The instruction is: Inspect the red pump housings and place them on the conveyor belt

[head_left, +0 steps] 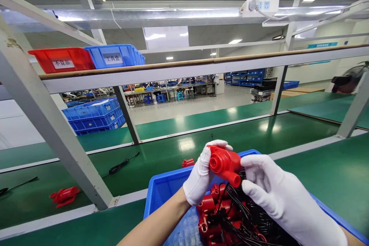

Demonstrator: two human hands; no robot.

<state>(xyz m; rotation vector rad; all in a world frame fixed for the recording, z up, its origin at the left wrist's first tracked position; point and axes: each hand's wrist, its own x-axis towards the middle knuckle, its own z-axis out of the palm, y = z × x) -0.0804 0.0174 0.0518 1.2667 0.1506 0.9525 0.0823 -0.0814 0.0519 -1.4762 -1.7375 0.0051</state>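
My left hand [198, 177], in a white glove, is closed around a red plastic pump [226, 162] with a round port and a short side spout. The pump is held tilted above a blue bin [161, 184]. My right hand [268, 188], gloved too, is at the pump's right end, its index fingertip at the housing and thumb apart from the curled fingers. Below in the bin lie several red pumps [207, 205] with bundled black cords [242, 215], partly hidden by my right hand and forearm.
A red pump [65, 196] and a black coiled cable [119, 166] lie on the green conveyor [161, 153]. Slanted white posts [57, 123] frame the bench. A red box [65, 59] and a blue box [115, 55] stand on the overhead shelf. Stacked blue crates [95, 117] are beyond.
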